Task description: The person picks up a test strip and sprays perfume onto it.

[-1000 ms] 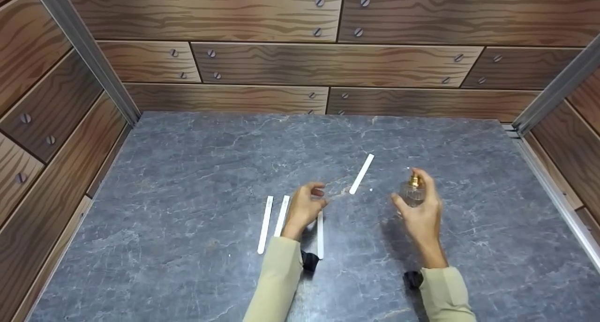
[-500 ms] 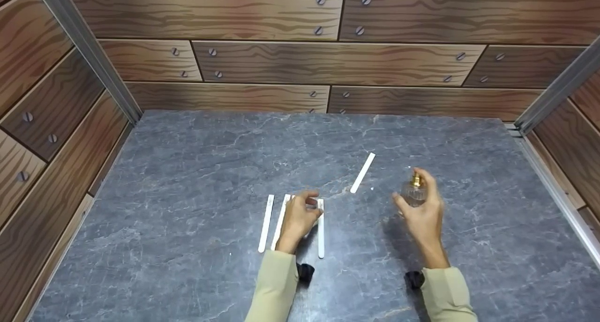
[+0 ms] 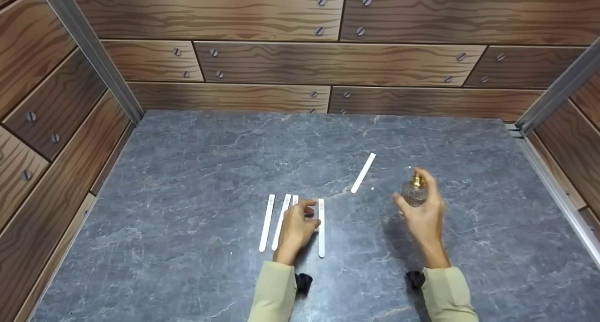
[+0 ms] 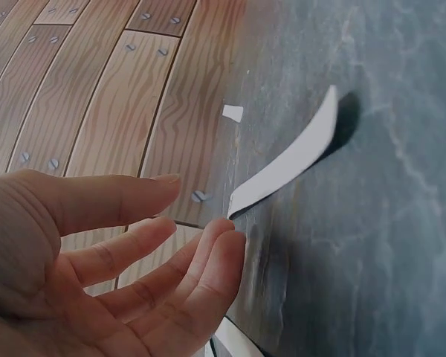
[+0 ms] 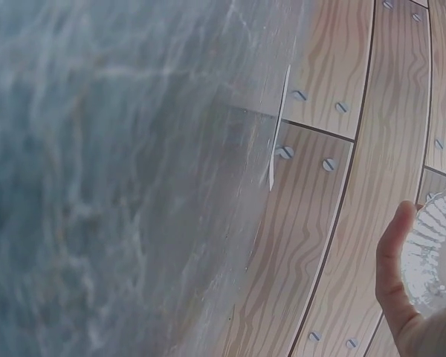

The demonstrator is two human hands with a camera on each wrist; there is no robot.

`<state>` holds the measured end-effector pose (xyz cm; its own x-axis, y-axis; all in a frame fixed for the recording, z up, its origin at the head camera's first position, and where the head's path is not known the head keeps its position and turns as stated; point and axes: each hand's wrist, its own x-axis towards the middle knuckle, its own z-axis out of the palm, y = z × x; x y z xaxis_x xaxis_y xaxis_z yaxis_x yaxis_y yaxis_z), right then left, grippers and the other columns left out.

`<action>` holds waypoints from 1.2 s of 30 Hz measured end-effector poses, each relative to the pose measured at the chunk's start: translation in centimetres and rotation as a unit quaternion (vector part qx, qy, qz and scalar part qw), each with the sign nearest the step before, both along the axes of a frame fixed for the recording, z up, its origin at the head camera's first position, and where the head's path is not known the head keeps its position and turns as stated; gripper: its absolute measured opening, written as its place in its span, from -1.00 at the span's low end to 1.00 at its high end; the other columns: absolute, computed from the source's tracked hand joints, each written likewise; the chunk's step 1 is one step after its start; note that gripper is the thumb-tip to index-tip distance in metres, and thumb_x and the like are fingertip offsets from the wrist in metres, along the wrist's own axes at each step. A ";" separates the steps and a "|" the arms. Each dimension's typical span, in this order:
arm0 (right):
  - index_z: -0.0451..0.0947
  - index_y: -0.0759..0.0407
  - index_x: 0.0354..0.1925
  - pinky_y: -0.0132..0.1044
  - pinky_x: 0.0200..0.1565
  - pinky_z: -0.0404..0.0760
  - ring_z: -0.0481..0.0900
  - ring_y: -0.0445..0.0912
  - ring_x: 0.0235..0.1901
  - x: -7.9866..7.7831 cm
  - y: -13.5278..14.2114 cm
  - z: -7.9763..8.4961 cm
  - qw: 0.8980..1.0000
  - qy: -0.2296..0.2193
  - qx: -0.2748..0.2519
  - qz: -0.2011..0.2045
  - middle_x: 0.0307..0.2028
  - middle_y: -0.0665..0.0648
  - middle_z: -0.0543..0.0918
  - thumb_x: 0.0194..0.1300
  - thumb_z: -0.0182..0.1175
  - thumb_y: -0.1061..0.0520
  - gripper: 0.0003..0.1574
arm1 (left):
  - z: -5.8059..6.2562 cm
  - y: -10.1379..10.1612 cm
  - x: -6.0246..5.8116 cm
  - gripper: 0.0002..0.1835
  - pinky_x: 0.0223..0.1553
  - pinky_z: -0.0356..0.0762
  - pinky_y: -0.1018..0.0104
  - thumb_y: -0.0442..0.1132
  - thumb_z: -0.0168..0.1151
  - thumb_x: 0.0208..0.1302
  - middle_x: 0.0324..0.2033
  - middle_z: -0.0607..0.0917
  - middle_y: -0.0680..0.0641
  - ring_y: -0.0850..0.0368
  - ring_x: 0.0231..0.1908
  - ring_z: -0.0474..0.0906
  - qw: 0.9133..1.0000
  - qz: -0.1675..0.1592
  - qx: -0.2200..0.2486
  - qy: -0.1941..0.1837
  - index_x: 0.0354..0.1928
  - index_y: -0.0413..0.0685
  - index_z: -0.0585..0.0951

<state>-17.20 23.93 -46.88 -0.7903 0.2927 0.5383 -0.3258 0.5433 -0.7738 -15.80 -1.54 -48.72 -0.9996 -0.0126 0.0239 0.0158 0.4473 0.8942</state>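
My right hand (image 3: 424, 214) holds a clear ribbed glass perfume bottle (image 3: 414, 194) with a gold sprayer, the index finger on its top. Part of the ribbed glass bottle (image 5: 431, 260) also shows in the right wrist view. The left hand (image 3: 296, 228) hovers over a row of white paper strips, thumb and fingers apart with nothing between them. To its left lie two strips, the outer strip (image 3: 267, 223) and an inner strip (image 3: 285, 207). A third strip (image 3: 295, 199) is mostly hidden under the hand. Just right of the fingertips is another strip (image 3: 321, 233), which bears small print.
Farther back, a lone white strip (image 3: 363, 173) lies slanted on the grey marbled table (image 3: 211, 158). A tiny white speck (image 3: 372, 188) is beside it. Wood-patterned walls (image 3: 262, 62) and metal corner posts (image 3: 89, 55) enclose the table.
The left hand has drawn back toward the person and slightly left, uncovering the printed ends of strips beneath it. The right hand and the perfume bottle have stayed in place.
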 end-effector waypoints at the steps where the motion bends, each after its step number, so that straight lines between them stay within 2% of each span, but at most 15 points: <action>1: 0.47 0.29 0.24 -0.55 -0.18 0.50 0.53 -0.10 -0.14 0.0 0.0 0.0 1.000 0.000 0.001 -0.002 0.01 0.41 0.63 -0.05 0.45 0.52 -0.15 | 0.0 0.0 0.1 -0.57 -0.22 0.67 0.20 -0.57 0.40 0.02 -0.28 0.71 -0.23 -0.03 -0.31 0.73 1.000 0.001 -0.002 0.004 0.02 -0.34 0.66; 3: 0.47 0.29 0.24 -0.55 -0.17 0.50 0.54 -0.10 -0.14 -0.1 0.0 0.0 1.000 0.001 0.001 -0.002 -0.01 0.40 0.64 -0.06 0.44 0.53 -0.15 | 0.0 0.0 0.4 -0.57 -0.24 0.66 0.21 -0.58 0.40 0.01 -0.28 0.71 -0.22 -0.01 -0.32 0.73 1.000 0.000 -0.005 0.009 0.01 -0.33 0.66; 10: 0.46 0.29 0.25 -0.59 -0.27 0.56 0.55 -0.34 -0.25 0.0 -0.1 0.1 1.000 0.008 -0.013 0.019 -0.08 0.36 0.64 -0.04 0.44 0.54 -0.15 | -0.3 0.2 1.3 -0.56 -0.25 0.66 0.22 -0.59 0.40 -0.02 -0.26 0.72 -0.22 0.03 -0.36 0.72 1.000 -0.009 -0.020 0.011 0.00 -0.34 0.66; 17: 0.45 0.32 0.25 -0.60 -0.31 0.54 0.52 -0.37 -0.28 -0.2 -0.1 0.0 1.000 0.010 -0.016 0.022 -0.07 0.36 0.63 -0.04 0.45 0.53 -0.15 | -0.7 0.5 1.8 -0.51 -0.27 0.65 0.24 -0.60 0.41 -0.08 -0.24 0.71 -0.18 0.03 -0.35 0.69 1.000 -0.006 -0.022 0.013 0.00 -0.32 0.67; 22: 0.47 0.29 0.25 -0.59 -0.25 0.54 0.52 -0.33 -0.19 -0.1 0.0 0.3 1.000 0.008 -0.015 0.013 -0.01 0.35 0.63 -0.05 0.47 0.52 -0.14 | -0.6 0.7 2.3 -0.47 -0.30 0.65 0.24 -0.62 0.44 -0.15 -0.23 0.69 -0.20 0.02 -0.35 0.68 1.000 0.004 -0.021 0.019 0.00 -0.32 0.67; 26: 0.48 0.29 0.25 -0.59 -0.26 0.54 0.52 -0.33 -0.20 -0.1 0.0 0.3 1.000 0.009 -0.011 0.012 -0.03 0.37 0.63 -0.06 0.47 0.53 -0.14 | -0.7 1.2 2.8 -0.43 -0.33 0.62 0.24 -0.61 0.46 -0.23 -0.22 0.68 -0.16 0.10 -0.38 0.63 0.998 0.016 -0.060 0.027 -0.01 -0.27 0.68; 30: 0.47 0.31 0.24 -0.60 -0.32 0.54 0.53 -0.35 -0.29 -0.2 -0.1 0.2 1.000 0.013 -0.016 0.018 -0.08 0.39 0.64 -0.07 0.45 0.54 -0.14 | -0.9 1.8 3.2 -0.41 -0.44 0.56 0.24 -0.61 0.44 -0.30 -0.29 0.65 -0.06 0.15 -0.47 0.53 0.991 0.033 -0.119 0.046 -0.05 -0.20 0.69; 36: 0.46 0.29 0.25 -0.57 -0.31 0.55 0.52 -0.33 -0.26 -0.1 -0.3 0.3 1.000 -0.001 -0.020 0.019 -0.04 0.35 0.64 -0.04 0.46 0.52 -0.14 | -1.3 2.5 3.6 -0.48 -0.57 0.53 0.17 -0.68 0.31 -0.28 -0.30 0.66 -0.09 -0.04 -0.56 0.54 0.974 0.058 -0.189 0.114 -0.13 -0.21 0.71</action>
